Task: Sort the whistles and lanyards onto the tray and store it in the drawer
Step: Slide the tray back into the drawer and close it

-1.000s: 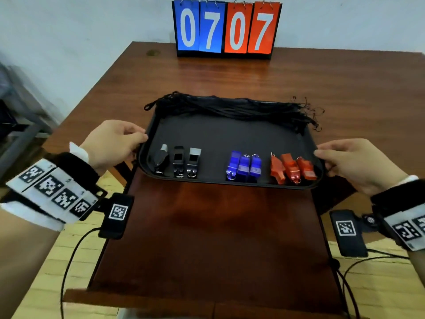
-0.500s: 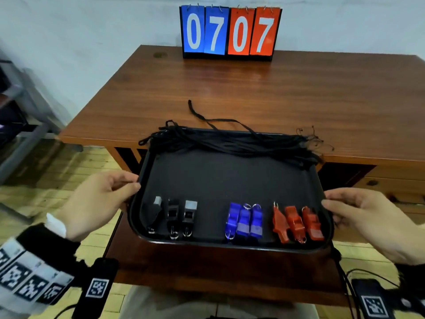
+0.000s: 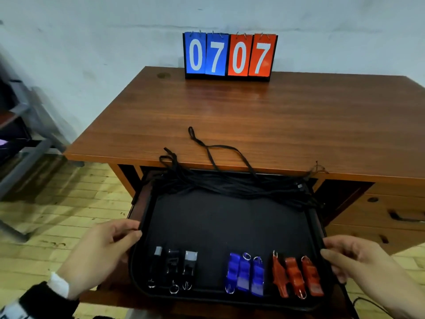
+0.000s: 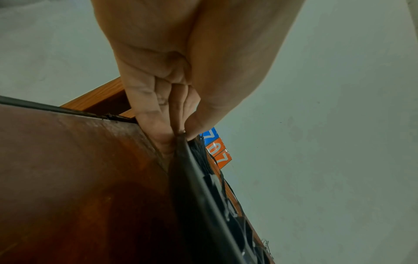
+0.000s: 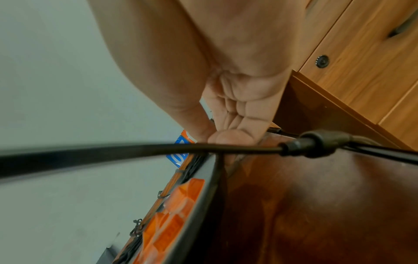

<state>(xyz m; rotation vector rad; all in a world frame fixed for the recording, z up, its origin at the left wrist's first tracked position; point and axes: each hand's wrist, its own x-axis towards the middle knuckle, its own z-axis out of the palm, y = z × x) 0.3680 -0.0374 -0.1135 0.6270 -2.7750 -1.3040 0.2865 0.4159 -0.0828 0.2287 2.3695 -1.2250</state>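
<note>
STEP seat tray (image 3: 230,222) in open drawer (image 3: 137,199) | left hand (image 3: 99,252) pinches its left rim, right hand (image 3: 363,265) grasps right rim | whistles (image 3: 245,275) near row, lanyards (image 3: 230,187) far edge, loops trailing onto worktop (image 3: 253,116) | keep level, tuck loops before closing

Wood desk (image 3: 253,116) vs pale wall (image 3: 92,31); plank floor (image 3: 69,203) L; scoreboard (image 3: 230,56) at back.

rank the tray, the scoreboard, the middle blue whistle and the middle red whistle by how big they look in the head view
1. tray, though it is nearest the camera, which enlarges it
2. scoreboard
3. middle blue whistle and middle red whistle: about alike, so not ranked apart
</note>
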